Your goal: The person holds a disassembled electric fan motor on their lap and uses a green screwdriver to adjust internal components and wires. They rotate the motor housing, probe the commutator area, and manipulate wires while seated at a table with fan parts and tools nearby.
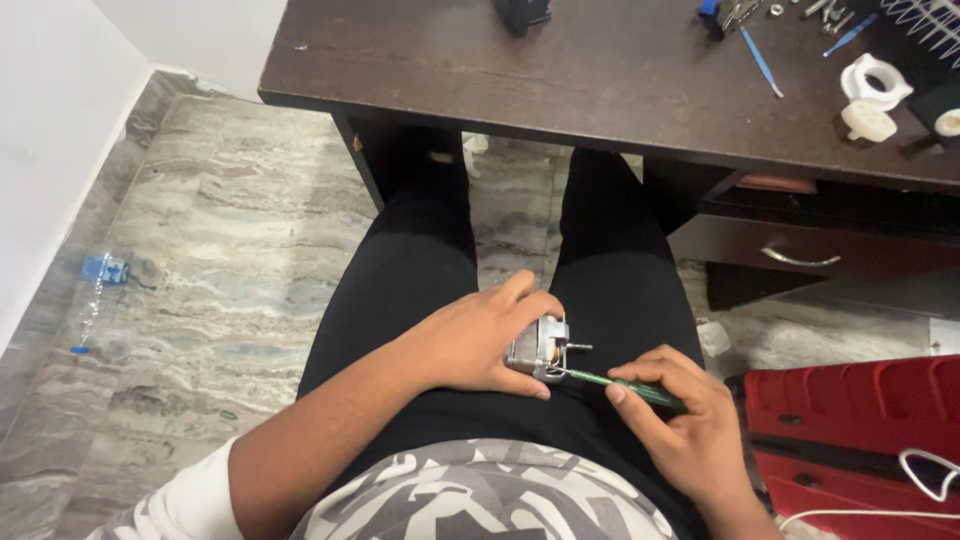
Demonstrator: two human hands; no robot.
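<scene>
Gripping small metal motor (pixel 540 350) in left hand (pixel 480 340), mostly hidden, right hand (pixel 685 420) fingers pinching green screwdriver (pixel 625 387)

A dark wooden desk (pixel 560 70) stands ahead; on its right end lie two blue-handled tools (pixel 762 62) and white plastic parts (pixel 872 95). A drawer (pixel 800 255) hangs beneath. Right of the desk sits a red case (pixel 850 410); left, a plastic bottle (pixel 95 295).

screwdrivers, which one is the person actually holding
The green-handled screwdriver in the right hand, tip against the small motor; the blue-handled ones lie on the desk.
</scene>
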